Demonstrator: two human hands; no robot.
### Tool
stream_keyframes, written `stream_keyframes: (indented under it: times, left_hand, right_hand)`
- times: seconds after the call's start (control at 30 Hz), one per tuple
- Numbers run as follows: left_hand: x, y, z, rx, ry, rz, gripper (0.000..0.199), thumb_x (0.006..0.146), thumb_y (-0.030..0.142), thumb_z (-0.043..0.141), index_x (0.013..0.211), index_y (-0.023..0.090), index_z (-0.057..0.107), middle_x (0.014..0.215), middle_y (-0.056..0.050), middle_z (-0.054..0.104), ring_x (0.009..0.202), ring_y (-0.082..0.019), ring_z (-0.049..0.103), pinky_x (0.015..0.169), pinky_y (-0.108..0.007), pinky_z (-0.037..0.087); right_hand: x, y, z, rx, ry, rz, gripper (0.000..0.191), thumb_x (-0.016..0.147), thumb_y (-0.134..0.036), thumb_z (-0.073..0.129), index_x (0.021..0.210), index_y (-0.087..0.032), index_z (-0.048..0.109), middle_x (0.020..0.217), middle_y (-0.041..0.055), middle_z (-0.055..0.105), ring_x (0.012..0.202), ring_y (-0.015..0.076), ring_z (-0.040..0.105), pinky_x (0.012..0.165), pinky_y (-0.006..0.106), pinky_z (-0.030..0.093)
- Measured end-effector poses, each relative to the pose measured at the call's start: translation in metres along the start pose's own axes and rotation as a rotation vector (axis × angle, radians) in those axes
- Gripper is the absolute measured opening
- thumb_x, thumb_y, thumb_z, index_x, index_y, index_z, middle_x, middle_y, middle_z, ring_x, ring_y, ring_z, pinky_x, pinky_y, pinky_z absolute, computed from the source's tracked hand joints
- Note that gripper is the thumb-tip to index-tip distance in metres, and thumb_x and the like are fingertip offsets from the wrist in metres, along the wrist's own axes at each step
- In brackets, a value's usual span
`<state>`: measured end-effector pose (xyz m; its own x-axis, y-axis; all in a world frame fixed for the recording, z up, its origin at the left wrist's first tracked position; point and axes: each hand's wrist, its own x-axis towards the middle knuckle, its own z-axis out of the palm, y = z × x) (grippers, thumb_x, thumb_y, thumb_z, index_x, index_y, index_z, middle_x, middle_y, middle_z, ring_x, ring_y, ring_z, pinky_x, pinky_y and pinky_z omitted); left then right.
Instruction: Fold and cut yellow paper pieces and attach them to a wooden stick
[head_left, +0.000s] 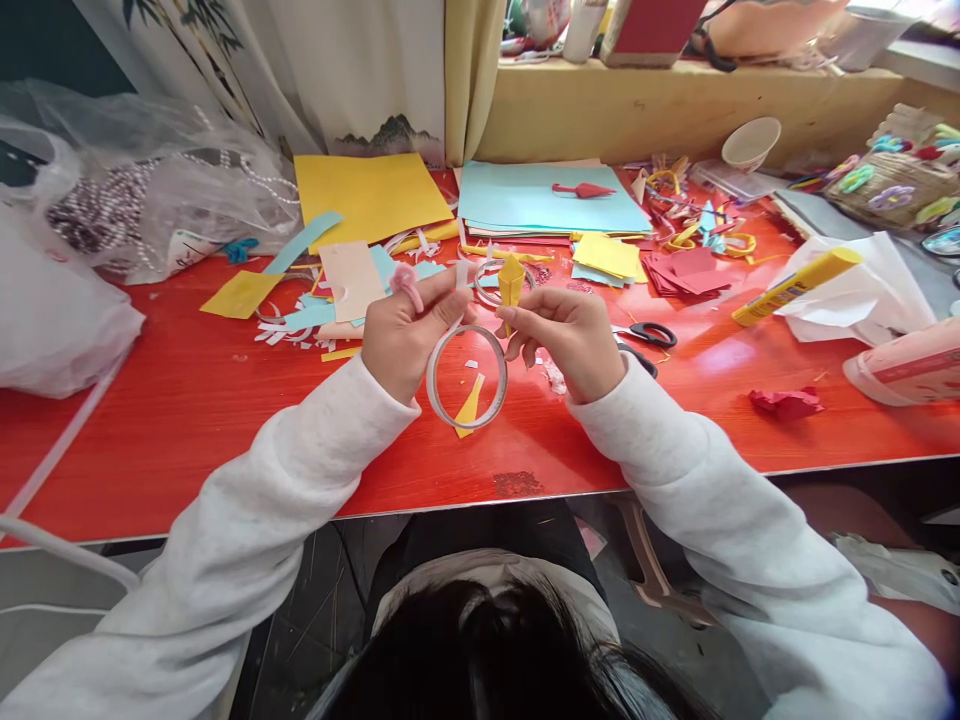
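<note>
My left hand (pixel 411 325) is closed, pinching a roll of tape (pixel 430 385) that hangs below the fingers with its ring facing me. A short whitish strip (pixel 461 274) shows at the fingertips. A pink fuzzy ring (pixel 406 287) sits on one finger of this hand. My right hand (pixel 574 335) pinches a small folded yellow paper piece (pixel 511 278), held upright with its pointed end up. Both hands are close together above the red table (pixel 300 440). Behind the yellow piece another tape roll (pixel 486 296) lies on the table. Black-handled scissors (pixel 654 334) rest beside my right wrist, partly hidden.
Sheets of yellow paper (pixel 367 200) and blue paper (pixel 517 195) lie at the back, with a small red folded piece (pixel 585 190) on the blue. Red paper squares (pixel 690 272), a yellow glue stick (pixel 799 286), a pink container (pixel 907 365) and plastic bags (pixel 60 320) surround the work.
</note>
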<state>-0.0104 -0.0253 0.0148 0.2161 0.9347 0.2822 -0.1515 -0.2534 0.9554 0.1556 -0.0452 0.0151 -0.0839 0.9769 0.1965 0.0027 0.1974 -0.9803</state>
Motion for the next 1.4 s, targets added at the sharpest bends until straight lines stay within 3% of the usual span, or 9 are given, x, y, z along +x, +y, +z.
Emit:
stream_keyframes:
  times: [0.1, 0.23, 0.53, 0.8, 1.17, 1.4]
  left_hand:
    - [-0.003, 0.004, 0.006, -0.088, -0.097, -0.098, 0.053, 0.073, 0.019, 0.067, 0.123, 0.021, 0.051, 0.06, 0.004, 0.064, 0.058, -0.01, 0.061, 0.062, -0.023, 0.05]
    - [-0.005, 0.005, 0.011, -0.162, -0.094, -0.219, 0.066, 0.073, 0.021, 0.067, 0.133, 0.022, 0.039, 0.062, 0.003, 0.066, 0.058, -0.012, 0.063, 0.06, -0.024, 0.05]
    - [-0.006, 0.007, 0.013, -0.235, -0.077, -0.243, 0.059, 0.074, 0.018, 0.065, 0.128, 0.022, 0.044, 0.063, 0.003, 0.066, 0.059, -0.012, 0.065, 0.062, -0.024, 0.052]
    - [-0.004, -0.005, 0.009, -0.229, -0.045, -0.214, 0.043, 0.072, 0.023, 0.069, 0.113, 0.021, 0.057, 0.064, 0.003, 0.067, 0.059, -0.01, 0.063, 0.057, -0.021, 0.051]
    - [-0.004, -0.002, 0.011, -0.191, -0.037, -0.221, 0.032, 0.069, 0.026, 0.072, 0.098, 0.017, 0.061, 0.062, 0.003, 0.067, 0.056, -0.009, 0.062, 0.057, -0.021, 0.051]
    - [-0.004, 0.0, 0.01, -0.158, -0.042, -0.263, 0.027, 0.07, 0.028, 0.07, 0.093, 0.017, 0.062, 0.063, 0.001, 0.066, 0.062, -0.014, 0.065, 0.055, -0.024, 0.05]
  right_hand:
    - [-0.001, 0.001, 0.003, -0.059, 0.033, -0.043, 0.023, 0.071, -0.033, 0.069, 0.066, -0.014, 0.057, 0.058, -0.0005, 0.06, 0.041, 0.0072, 0.056, 0.032, 0.017, 0.036]
    - [-0.003, 0.007, 0.007, -0.153, 0.029, -0.137, 0.025, 0.073, -0.036, 0.067, 0.066, -0.015, 0.055, 0.052, -0.0034, 0.055, 0.038, 0.006, 0.052, 0.035, 0.019, 0.036]
    - [-0.004, 0.016, 0.009, -0.27, 0.026, -0.209, 0.031, 0.074, -0.046, 0.062, 0.071, -0.016, 0.056, 0.059, -0.0018, 0.058, 0.04, 0.0064, 0.05, 0.038, 0.021, 0.038]
    - [-0.006, 0.01, 0.009, -0.46, 0.067, -0.309, 0.028, 0.079, -0.043, 0.059, 0.07, -0.017, 0.058, 0.055, -0.0022, 0.055, 0.047, 0.0067, 0.044, 0.047, 0.022, 0.036]
    - [-0.007, 0.01, 0.009, -0.468, 0.062, -0.285, 0.033, 0.078, -0.047, 0.058, 0.069, -0.016, 0.059, 0.055, -0.0012, 0.054, 0.049, 0.0074, 0.042, 0.049, 0.023, 0.035]
    - [-0.007, 0.011, 0.009, -0.51, 0.057, -0.28, 0.032, 0.079, -0.047, 0.058, 0.07, -0.016, 0.06, 0.054, -0.0012, 0.053, 0.048, 0.0075, 0.041, 0.048, 0.023, 0.034]
